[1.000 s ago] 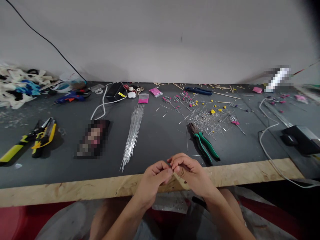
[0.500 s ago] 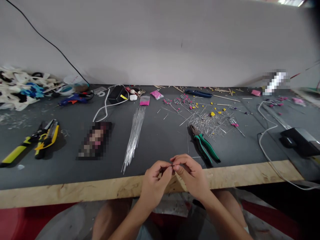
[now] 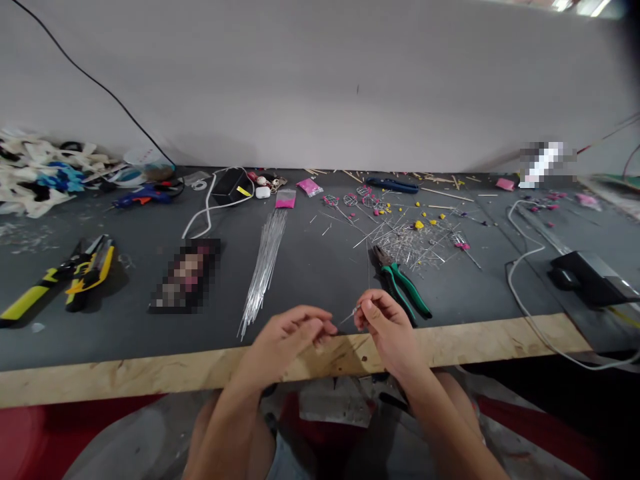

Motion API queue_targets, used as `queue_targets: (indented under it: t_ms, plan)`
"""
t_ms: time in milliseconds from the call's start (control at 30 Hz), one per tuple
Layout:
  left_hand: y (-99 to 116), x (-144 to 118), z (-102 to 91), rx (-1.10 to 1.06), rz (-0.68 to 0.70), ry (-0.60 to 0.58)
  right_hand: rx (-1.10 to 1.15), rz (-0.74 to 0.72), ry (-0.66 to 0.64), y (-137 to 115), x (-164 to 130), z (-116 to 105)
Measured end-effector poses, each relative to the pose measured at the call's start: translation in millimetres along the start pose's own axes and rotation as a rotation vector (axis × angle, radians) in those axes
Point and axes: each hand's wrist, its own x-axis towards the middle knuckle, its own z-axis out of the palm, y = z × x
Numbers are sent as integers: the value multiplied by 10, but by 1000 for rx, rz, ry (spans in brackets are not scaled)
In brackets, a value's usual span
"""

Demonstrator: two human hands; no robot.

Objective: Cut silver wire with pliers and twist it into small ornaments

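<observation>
Dark grey worktop (image 3: 320, 280) w/ raw chipboard front edge, plain pale wall behind. Right hand (image 3: 387, 330): thumb + forefinger pressed together, pinching a short thin wire piece (image 3: 349, 316) that sticks out toward 10 o'clock. Left hand (image 3: 285, 340): fingertips pinched together at approx. 9 o'clock of the wire; can't tell if they touch it or hold anything. Both hands over the front edge, a small gap between them. Green-handled pliers (image 3: 400, 283) just beside right hand at 1 o'clock. Bundle of straight wires (image 3: 263, 267) at 11 o'clock of left hand. Scattered wire offcuts (image 3: 415, 243) beyond pliers. Yellow cutters (image 3: 65, 277) far out at 9 o'clock.
</observation>
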Motion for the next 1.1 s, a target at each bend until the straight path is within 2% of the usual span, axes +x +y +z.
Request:
queue_targets:
  t_ms: [33,133,200,267,400,500,600,700,900,1000,1100]
  plan:
    - [12,13,-77,-12,34,51,61,4,15,2,3,-11]
    - [1,86,-263,-132,154,309,186,22,28,-9,2,-40]
    - [-38,146,-300,-162,178,383,230,57,33,-24,-5,-51]
    - [-82,198,-253,-131,152,348,264,94,38,-38,-15,-53]
    - [-140,240,-5,-55,131,233,279,106,21,-44,-39,-37]
    - [-147,222,165,-63,173,203,187,57,28,-40,-70,-26]
    - [-155,203,244,-96,210,156,31,1,59,-56,-110,-26]
    - [-179,214,259,-97,224,195,-87,-16,64,-88,-137,-15]
    - [-232,266,258,-84,304,302,-178,-11,-13,-78,-66,-27]
    - [-257,273,222,-129,300,353,-319,-89,-32,-93,53,-218]
    - [-281,278,152,-197,299,400,-670,-153,61,-124,206,-539]
